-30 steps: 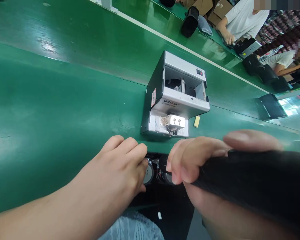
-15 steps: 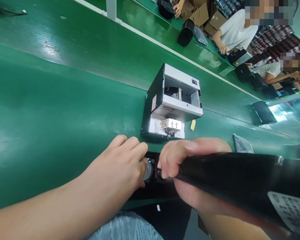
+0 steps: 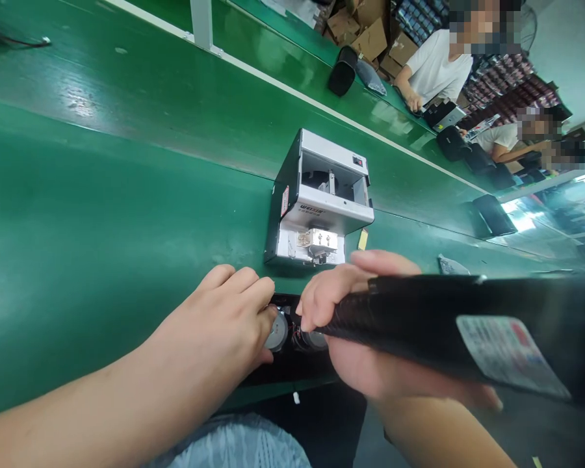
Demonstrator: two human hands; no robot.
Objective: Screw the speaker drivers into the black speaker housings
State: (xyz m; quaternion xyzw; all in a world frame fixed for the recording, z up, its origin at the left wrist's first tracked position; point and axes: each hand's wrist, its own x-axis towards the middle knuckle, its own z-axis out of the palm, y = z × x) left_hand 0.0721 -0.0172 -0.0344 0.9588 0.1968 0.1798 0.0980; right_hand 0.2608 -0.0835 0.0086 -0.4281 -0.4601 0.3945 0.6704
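Left hand [image 3: 214, 318], fingers curled, cups a round silver-topped component [image 3: 276, 330]; right hand [image 3: 355, 331] firmly grips a black cylindrical labelled tool [image 3: 419, 309].

The one head-worn camera looks forward and down from just above the person's left forearm [image 3: 127, 370] at 8 o'clock and right forearm [image 3: 433, 435] at 5 o'clock. It sits close to the green workbench [image 3: 127, 195], tilted, with the white-and-black bench machine [image 3: 319, 201] near centre and a co-worker [image 3: 436, 68] far off at 1 o'clock.
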